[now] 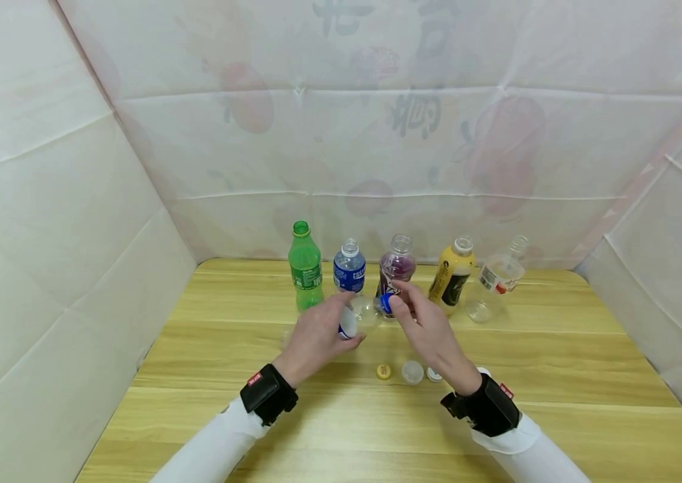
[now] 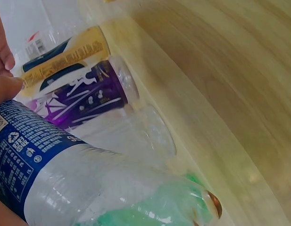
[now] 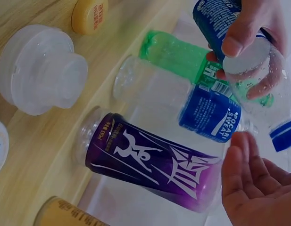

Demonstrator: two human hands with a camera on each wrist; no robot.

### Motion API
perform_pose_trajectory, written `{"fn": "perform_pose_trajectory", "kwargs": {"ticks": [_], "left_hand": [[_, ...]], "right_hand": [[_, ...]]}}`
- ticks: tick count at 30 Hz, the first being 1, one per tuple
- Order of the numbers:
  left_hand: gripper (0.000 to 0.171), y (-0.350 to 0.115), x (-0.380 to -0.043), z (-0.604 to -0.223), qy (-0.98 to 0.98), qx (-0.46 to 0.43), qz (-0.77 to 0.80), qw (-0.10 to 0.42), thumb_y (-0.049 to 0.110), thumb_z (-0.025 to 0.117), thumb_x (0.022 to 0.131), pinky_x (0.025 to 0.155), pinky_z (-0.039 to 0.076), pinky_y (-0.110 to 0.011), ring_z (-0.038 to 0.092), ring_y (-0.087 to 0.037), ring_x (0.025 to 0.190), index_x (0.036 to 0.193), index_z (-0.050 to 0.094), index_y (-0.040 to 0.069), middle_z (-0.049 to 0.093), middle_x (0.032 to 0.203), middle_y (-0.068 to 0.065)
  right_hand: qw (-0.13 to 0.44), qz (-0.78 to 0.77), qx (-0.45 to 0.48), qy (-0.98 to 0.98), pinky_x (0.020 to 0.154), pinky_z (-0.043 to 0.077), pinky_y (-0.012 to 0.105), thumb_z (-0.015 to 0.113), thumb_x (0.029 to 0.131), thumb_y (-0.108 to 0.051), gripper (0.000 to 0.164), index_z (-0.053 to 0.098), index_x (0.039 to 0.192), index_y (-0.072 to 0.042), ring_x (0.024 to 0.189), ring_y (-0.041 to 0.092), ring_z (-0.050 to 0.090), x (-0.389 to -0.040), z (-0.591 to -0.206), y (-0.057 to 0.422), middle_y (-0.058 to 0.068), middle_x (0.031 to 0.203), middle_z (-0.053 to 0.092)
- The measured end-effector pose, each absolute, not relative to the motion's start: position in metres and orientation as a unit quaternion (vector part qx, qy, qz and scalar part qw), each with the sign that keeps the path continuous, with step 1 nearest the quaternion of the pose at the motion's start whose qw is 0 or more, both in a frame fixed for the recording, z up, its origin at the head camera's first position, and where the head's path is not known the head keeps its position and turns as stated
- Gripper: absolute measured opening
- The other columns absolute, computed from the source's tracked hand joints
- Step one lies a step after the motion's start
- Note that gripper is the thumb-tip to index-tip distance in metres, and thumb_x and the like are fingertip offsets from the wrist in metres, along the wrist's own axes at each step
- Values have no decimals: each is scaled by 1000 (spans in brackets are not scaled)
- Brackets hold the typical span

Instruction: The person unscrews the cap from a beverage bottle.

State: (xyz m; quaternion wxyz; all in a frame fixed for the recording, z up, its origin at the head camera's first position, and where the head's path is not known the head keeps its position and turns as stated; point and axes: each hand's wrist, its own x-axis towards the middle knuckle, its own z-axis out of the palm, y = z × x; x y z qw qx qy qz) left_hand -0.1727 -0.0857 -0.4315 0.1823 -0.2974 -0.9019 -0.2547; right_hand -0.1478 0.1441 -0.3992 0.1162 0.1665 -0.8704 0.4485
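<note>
My left hand [image 1: 319, 329] grips a clear plastic bottle [image 1: 366, 314] round its blue label, tilted with its neck toward the right. A blue cap [image 3: 283, 135] sits on that neck. Close by the cap is my right hand [image 1: 431, 329], its fingers loosely bent. In the right wrist view those fingers [image 3: 239, 150] lie beside the cap with nothing between them. Water drops cling inside the bottle's shoulder. The left wrist view shows the label [image 2: 27, 150] under the thumb and the bottle's clear lower part.
Uncapped bottles stand along the table's back: green [image 1: 306, 272], blue-labelled [image 1: 349, 268], purple [image 1: 398, 265], yellow [image 1: 452, 275] and a clear one [image 1: 491, 288]. A yellow cap [image 1: 383, 371], a clear lid [image 1: 412, 372] and a white cap [image 1: 434, 375] lie in front. Cloth walls [image 1: 341, 147] enclose the table.
</note>
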Motion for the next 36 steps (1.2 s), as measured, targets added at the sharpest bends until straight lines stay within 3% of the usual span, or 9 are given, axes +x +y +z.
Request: {"fn": "perform_pose_trajectory", "kwargs": {"ticks": [5,11,18,24,29,36], "left_hand": [[80,-79,-171,-432,-901,-312,-240,185,31,94,77,73,60,-33,69,-21,91,140,53,3,69,119,-12],[86,-75,-170,-434,-900,-311,-241,187,38,94,76,71,59,-31,69,-20,92,142,51,3,69,121,-11],[123,-80,-171,-438,-906,-295,-272,138,55,93,70,101,54,-48,62,-31,126,162,27,7,57,148,-14],[126,-86,-173,-438,-911,-278,-295,76,58,91,70,107,50,-51,53,-31,137,164,23,10,52,154,-11],[119,-85,-172,-439,-910,-273,-310,44,54,91,74,99,54,-51,59,-30,130,164,24,12,56,149,-11],[92,-83,-171,-442,-913,-280,-291,63,46,89,80,76,59,-38,70,-25,99,152,43,12,71,119,-13]], "right_hand": [[136,425,154,-882,65,46,28,57,107,-35,37,65,129,-7,75,15,56,-148,-399,142,0,87,63],[148,424,156,-880,59,43,26,64,104,-31,26,69,113,-7,69,15,52,-148,-401,143,0,80,59],[174,437,183,-863,62,47,26,65,104,-21,23,70,116,-2,71,13,55,-147,-401,151,-1,84,63],[187,439,203,-855,68,50,26,67,102,-14,22,69,118,0,76,12,58,-148,-402,159,-1,89,66],[184,443,221,-849,68,50,25,67,101,-11,21,70,120,-1,77,11,58,-147,-403,162,-1,92,67],[168,436,231,-853,69,52,26,62,105,-16,26,68,126,-2,81,9,60,-148,-404,165,-1,97,69]]}}
